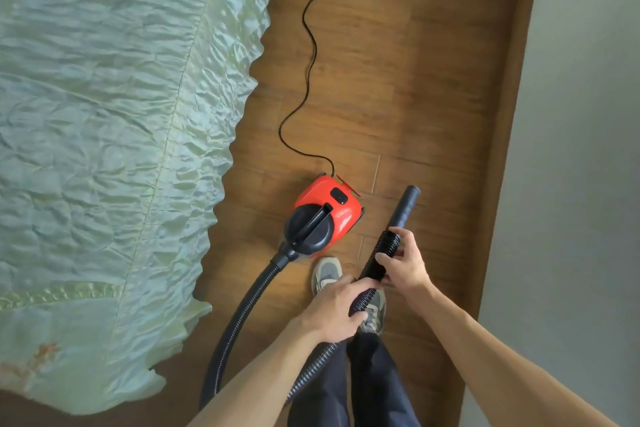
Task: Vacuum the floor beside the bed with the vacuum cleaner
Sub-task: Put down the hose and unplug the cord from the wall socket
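A small red and black vacuum cleaner [325, 215] stands on the wooden floor [398, 97] beside the bed [104, 114]. Its ribbed black hose [235, 319] loops from the front of the body down and back up to my hands. My left hand [332, 308] grips the hose just below the ribbed cuff. My right hand [403, 262] holds the ribbed cuff, from which a plain black nozzle tube [405, 206] sticks out, pointing away from me and above the floor.
A black power cord [308, 55] snakes across the floor from the back of the vacuum cleaner to the far end. A pale wall [581, 149] with a wooden skirting runs along the right. My shoes [325, 274] stand just behind the vacuum cleaner.
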Available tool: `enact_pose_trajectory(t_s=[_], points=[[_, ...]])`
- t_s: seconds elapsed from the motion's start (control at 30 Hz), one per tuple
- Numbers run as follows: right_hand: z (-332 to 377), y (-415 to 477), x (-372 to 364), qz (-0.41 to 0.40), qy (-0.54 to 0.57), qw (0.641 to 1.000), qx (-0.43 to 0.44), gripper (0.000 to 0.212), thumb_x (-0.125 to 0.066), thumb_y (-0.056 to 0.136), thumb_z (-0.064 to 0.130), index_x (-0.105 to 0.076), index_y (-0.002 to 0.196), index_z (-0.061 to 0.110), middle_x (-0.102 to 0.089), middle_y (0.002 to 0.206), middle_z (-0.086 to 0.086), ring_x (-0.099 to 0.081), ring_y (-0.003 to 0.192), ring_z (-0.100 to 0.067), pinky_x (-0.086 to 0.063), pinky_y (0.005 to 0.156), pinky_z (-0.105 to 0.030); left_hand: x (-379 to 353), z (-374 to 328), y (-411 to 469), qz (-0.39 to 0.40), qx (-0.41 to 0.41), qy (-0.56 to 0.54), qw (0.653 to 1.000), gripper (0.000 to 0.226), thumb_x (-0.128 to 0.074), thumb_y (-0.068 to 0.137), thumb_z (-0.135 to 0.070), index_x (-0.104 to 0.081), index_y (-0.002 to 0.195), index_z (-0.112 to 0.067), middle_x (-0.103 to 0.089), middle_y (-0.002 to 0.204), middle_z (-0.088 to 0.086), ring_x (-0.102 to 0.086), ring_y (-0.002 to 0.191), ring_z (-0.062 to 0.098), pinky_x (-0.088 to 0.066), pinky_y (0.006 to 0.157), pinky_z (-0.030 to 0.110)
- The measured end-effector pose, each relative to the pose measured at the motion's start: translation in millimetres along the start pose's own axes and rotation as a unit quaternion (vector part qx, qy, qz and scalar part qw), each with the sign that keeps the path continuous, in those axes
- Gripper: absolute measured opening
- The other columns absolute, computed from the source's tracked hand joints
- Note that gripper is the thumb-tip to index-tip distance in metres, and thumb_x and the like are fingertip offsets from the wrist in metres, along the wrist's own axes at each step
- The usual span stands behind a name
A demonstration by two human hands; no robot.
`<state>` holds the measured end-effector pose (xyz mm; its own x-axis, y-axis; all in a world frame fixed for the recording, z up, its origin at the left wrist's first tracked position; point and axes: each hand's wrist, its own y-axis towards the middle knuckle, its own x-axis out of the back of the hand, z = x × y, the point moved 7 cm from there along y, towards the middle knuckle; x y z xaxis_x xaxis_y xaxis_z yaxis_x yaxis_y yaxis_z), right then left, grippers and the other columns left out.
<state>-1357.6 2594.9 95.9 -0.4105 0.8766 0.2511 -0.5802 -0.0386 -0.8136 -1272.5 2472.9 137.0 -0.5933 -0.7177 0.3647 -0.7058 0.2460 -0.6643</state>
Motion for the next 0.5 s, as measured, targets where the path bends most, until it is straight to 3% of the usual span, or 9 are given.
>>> enact_pose_trajectory(t_s=[0.2, 0.37, 0.43, 0.5], points=[[-29.7, 55.7, -30.2, 0.011, -0.018, 0.999, -0.029, 0.049, -0.060, 0.084, 0.002, -0.044, 0.119, 0.033, -0.060, 0.103, -0.012, -0.065, 0.097, -0.036, -0.056, 0.082, -0.056, -16.2, 53.5, 42.2, 0.038, 0.011, -0.038, 0.998, 0.056, -0.062, 0.092, -0.021, -0.043, 0.140, -0.042, -0.051, 0.124, -0.003, -0.054, 0.119, 0.020, -0.044, 0.102, 0.033], [-56.8, 86.6, -32.8, 0.013, -0.046, 0.996, -0.072, 0.048, -0.058, 0.086, 0.004, -0.042, 0.124, 0.030, -0.059, 0.099, -0.006, -0.060, 0.083, -0.022, -0.057, 0.075, -0.046, -36.3, 72.6, 68.1, 0.059, 0.015, -0.045, 0.997, 0.059, -0.063, 0.093, -0.019, -0.041, 0.143, -0.043, -0.048, 0.132, -0.003, -0.051, 0.126, 0.020, -0.039, 0.107, 0.032], [-62.7, 98.7, -31.5, 0.020, -0.123, 0.989, -0.082, 0.051, -0.059, 0.087, 0.012, -0.040, 0.131, 0.028, -0.058, 0.104, -0.005, -0.059, 0.088, -0.023, -0.051, 0.074, -0.037, -44.1, 79.5, 78.6, 0.069, 0.017, -0.045, 0.996, 0.060, -0.063, 0.093, -0.019, -0.041, 0.144, -0.042, -0.047, 0.136, -0.002, -0.048, 0.130, 0.020, -0.035, 0.112, 0.034], [-62.8, 115.8, -35.8, 0.051, -0.240, 0.967, -0.070, 0.057, -0.061, 0.086, 0.019, -0.035, 0.137, 0.026, -0.049, 0.118, -0.013, -0.053, 0.103, -0.030, -0.045, 0.083, -0.034, -49.6, 86.7, 89.5, 0.067, 0.021, -0.049, 0.996, 0.060, -0.064, 0.092, -0.019, -0.042, 0.143, -0.044, -0.047, 0.139, -0.003, -0.046, 0.132, 0.019, -0.031, 0.114, 0.033]])
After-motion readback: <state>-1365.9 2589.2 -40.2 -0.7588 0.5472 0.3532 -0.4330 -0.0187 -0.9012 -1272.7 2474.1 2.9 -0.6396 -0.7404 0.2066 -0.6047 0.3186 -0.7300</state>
